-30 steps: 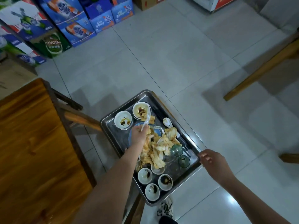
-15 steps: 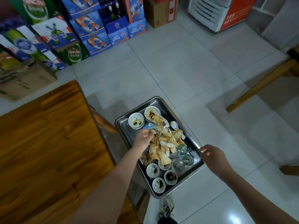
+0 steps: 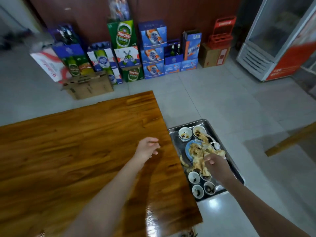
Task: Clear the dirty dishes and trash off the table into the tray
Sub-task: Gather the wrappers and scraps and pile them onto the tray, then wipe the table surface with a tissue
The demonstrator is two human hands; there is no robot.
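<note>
Evidently late in the clearing. Head view down onto a wooden table (image 3: 68, 151) and, just beside its right edge and lower down, a steel tray (image 3: 188, 124) already loaded: two sauce-stained bowls (image 3: 185, 133) at the far end, four further small bowls (image 3: 194, 177) at the near end, and between them a blue plate (image 3: 187, 149) under a heap of pale crumpled scraps (image 3: 200, 152), with a white spoon (image 3: 216, 145) at the heap's far right. Left hand (image 3: 147, 149) poised above the right part of the tabletop, fingers loosely spread and slightly bent, grasping nothing. Right hand (image 3: 217, 165) low over the middle of the tray, fingers bent down onto or just above the scraps; not possible to tell whether pinching a piece or merely touching. Judged from the layout: dishes and trash gathered in the tray, nothing of the kind to be made out on the visible tabletop, though with the near part partly hidden by the forearm and cut by the frame edge. Probably left to do: a check of the unseen part of the table and perhaps a settling of the heap against spillage. Background: stacked beer cartons (image 3: 152, 48) along the wall and a glass-door cooler (image 3: 273, 36) at far right.
</note>
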